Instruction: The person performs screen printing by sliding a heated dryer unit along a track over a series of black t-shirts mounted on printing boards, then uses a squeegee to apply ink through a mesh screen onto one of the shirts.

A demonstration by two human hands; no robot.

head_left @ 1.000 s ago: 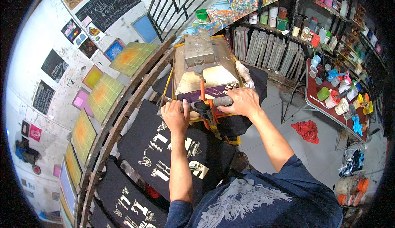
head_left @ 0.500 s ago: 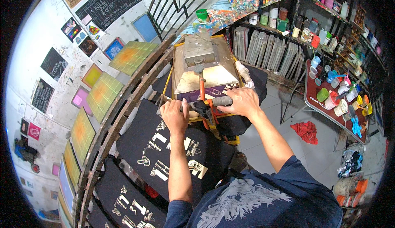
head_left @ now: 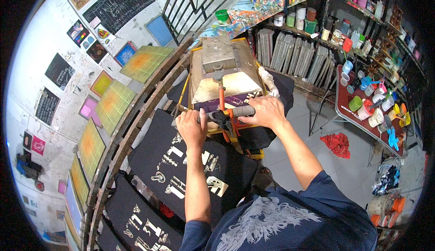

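Note:
A metal heating unit with a broad sloping hood and a box on top stands in front of me. Across its near side runs a handlebar with grey grips. My left hand is closed round the left end of this bar, and my right hand is wrapped over the right end. Between them rises an orange rod from a black clamp. Under the hood's near edge a dark purple printed strip shows. Below my left forearm lies a black shirt with cream prints.
Another printed black shirt lies at the lower left, along a curved metal rail. On the right a red table bears cups and paint pots. A red cloth lies on the tiled floor. Shelves with stacked frames stand behind.

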